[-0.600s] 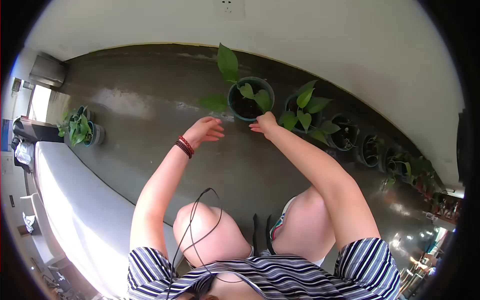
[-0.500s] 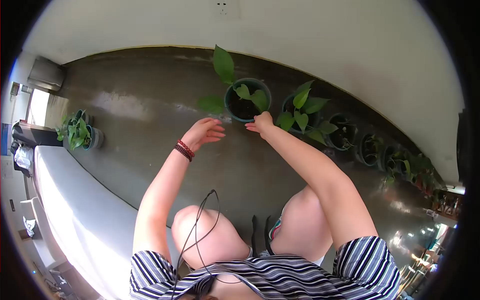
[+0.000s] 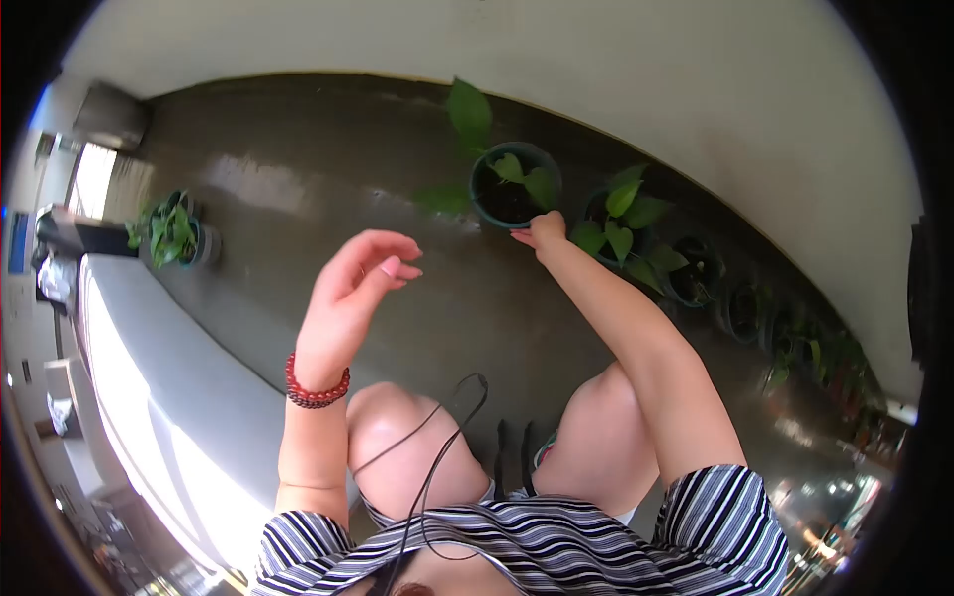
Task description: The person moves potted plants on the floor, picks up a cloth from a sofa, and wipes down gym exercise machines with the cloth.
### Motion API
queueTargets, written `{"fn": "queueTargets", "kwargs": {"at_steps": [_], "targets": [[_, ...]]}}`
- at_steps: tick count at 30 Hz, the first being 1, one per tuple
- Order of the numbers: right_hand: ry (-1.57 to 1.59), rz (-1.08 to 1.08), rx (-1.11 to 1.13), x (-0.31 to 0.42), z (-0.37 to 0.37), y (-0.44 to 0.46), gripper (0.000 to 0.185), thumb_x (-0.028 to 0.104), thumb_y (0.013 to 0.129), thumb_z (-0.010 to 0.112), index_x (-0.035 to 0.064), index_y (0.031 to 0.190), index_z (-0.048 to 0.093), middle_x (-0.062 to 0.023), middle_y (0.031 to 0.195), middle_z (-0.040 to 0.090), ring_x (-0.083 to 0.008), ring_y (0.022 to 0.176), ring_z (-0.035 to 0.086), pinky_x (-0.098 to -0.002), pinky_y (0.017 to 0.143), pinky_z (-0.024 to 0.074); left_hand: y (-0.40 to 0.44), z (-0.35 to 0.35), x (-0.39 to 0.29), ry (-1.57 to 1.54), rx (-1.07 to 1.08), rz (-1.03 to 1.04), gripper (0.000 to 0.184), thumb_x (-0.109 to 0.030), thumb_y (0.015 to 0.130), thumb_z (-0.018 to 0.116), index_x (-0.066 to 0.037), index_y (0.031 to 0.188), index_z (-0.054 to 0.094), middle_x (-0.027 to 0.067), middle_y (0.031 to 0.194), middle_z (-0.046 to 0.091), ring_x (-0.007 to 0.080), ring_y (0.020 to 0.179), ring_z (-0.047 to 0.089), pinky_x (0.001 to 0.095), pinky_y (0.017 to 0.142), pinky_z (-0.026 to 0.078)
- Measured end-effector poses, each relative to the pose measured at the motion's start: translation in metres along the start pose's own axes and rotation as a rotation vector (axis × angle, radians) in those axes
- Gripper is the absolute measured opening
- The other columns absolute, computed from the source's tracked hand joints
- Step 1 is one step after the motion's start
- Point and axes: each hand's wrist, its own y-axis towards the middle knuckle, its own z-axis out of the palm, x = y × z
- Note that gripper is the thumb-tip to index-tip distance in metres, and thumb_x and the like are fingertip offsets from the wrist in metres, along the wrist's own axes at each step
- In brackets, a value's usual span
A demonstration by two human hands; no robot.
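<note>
A dark green-blue plant pot (image 3: 516,223) with soil and a few broad green leaves (image 3: 469,114) stands on the floor near the wall. My right hand (image 3: 545,233) grips its near rim from the right side, the fingertips pointing left along the outside. To the left, my left hand (image 3: 348,298) hovers in the air apart from the pot, loosely curved with thumb and fingers a little apart and nothing in it. Red and dark bead bracelets (image 3: 317,382) circle that wrist. Just right of my right hand is a second potted plant (image 3: 619,241) with several leaves.
More potted plants (image 3: 693,270) run in a curved row along the wall to the right. Across the floor (image 3: 248,298) at left stand other potted plants (image 3: 175,238), beside a long white surface (image 3: 169,368). A black cord (image 3: 427,477) hangs before my knees.
My left hand has drawn back from beside the pot toward my body and appears larger. My right hand stays at the pot's rim. The whole view has shifted slightly.
</note>
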Motion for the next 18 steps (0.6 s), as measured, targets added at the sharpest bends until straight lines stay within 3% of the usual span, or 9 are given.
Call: {"fn": "queueTargets", "kwargs": {"at_steps": [2, 5, 8, 12, 16, 18], "targets": [[0.120, 0.046, 0.098, -0.005, -0.001, -0.003, 0.028, 0.002, 0.088, 0.033, -0.0099, 0.113, 0.038, -0.0254, 0.099, 0.055, -0.0324, 0.079, 0.063, -0.0368, 0.065, 0.0558, -0.012, -0.001, -0.010, -0.134, -0.099, 0.025, 0.024, -0.014, 0.090, 0.047, 0.000, 0.108, 0.053, 0.0105, 0.101, 0.060, 0.0172, 0.091, 0.059, 0.0286, 0.080, 0.047], [0.032, 0.215, 0.156, -0.009, 0.015, -0.028, 0.033, 0.005, 0.086, 0.039, -0.0058, 0.117, 0.038, -0.0222, 0.090, 0.058, -0.0291, 0.071, 0.064, -0.0365, 0.055, 0.0551, -0.011, 0.001, 0.005, -0.287, -0.100, -0.040, 0.025, -0.016, 0.091, 0.046, 0.000, 0.108, 0.053, 0.0107, 0.102, 0.060, 0.0171, 0.091, 0.059, 0.0287, 0.080, 0.047], [-0.229, 0.291, 0.471, -0.017, 0.041, -0.059, 0.036, 0.008, 0.086, 0.042, -0.0061, 0.119, 0.038, -0.0193, 0.087, 0.060, -0.0258, 0.070, 0.064, -0.0338, 0.056, 0.0538, -0.001, -0.002, 0.033, -0.244, -0.078, -0.193, 0.025, -0.019, 0.092, 0.046, -0.002, 0.108, 0.052, 0.0095, 0.102, 0.059, 0.0163, 0.090, 0.059, 0.0280, 0.079, 0.047], [-0.480, 0.113, 0.727, -0.025, 0.060, -0.098, 0.037, 0.009, 0.086, 0.045, -0.0051, 0.119, 0.039, -0.0149, 0.086, 0.062, -0.0186, 0.069, 0.063, -0.0276, 0.060, 0.0513, -0.001, -0.010, 0.051, -0.264, -0.094, -0.309, 0.024, -0.020, 0.092, 0.046, -0.003, 0.107, 0.053, 0.0093, 0.101, 0.059, 0.0164, 0.087, 0.060, 0.0276, 0.078, 0.047], [-0.435, 0.179, 0.691, -0.024, 0.057, -0.084, 0.032, 0.008, 0.086, 0.043, -0.0034, 0.117, 0.042, -0.0139, 0.086, 0.061, -0.0181, 0.071, 0.062, -0.0273, 0.061, 0.0516, 0.000, -0.037, 0.038, -0.488, -0.135, -0.337, 0.023, -0.018, 0.091, 0.046, -0.001, 0.105, 0.053, 0.0114, 0.100, 0.060, 0.0175, 0.086, 0.061, 0.0284, 0.077, 0.048], [-0.465, 0.186, 0.638, -0.019, 0.051, -0.085, 0.029, 0.009, 0.088, 0.043, -0.0017, 0.115, 0.044, -0.0132, 0.087, 0.061, -0.0177, 0.074, 0.062, -0.0267, 0.063, 0.0520, -0.003, -0.054, 0.019, -0.457, -0.243, -0.317, 0.023, -0.016, 0.091, 0.046, 0.000, 0.105, 0.053, 0.0125, 0.100, 0.060, 0.0179, 0.086, 0.061, 0.0287, 0.077, 0.048]]}}
